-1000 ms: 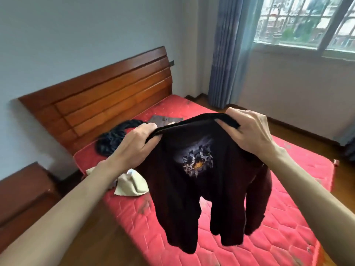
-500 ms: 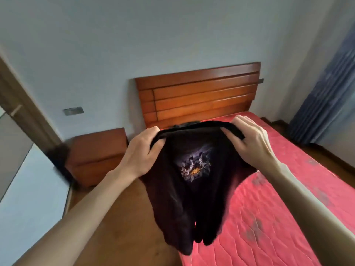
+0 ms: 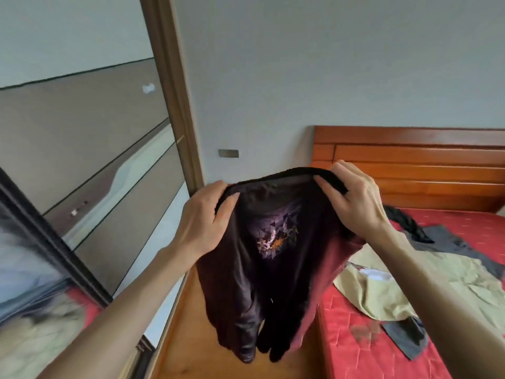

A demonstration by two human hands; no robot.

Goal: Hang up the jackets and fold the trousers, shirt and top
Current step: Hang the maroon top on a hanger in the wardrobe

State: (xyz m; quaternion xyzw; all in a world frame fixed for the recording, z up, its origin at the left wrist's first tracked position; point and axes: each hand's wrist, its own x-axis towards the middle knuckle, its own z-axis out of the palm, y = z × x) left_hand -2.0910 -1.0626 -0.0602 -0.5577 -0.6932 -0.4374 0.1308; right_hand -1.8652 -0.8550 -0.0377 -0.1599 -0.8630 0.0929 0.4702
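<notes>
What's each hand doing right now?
Left hand: grips the dark jacket by its top edge.
Right hand: grips the same edge.

— How's the light?
— Soft, even daylight; the grey wall point(image 3: 314, 64) is evenly lit, with no hard shadows and no glare.
— Sharpness?
— The left hand point(image 3: 202, 222) and right hand point(image 3: 352, 203) are fairly crisp. The mirrored wardrobe door point(image 3: 82, 165) is smeared by motion blur, worst at the lower left.
— Distortion?
— Wide-angle: the door frame point(image 3: 175, 91) leans and bows. The dark garment point(image 3: 262, 283) loses detail in its folds.
</notes>
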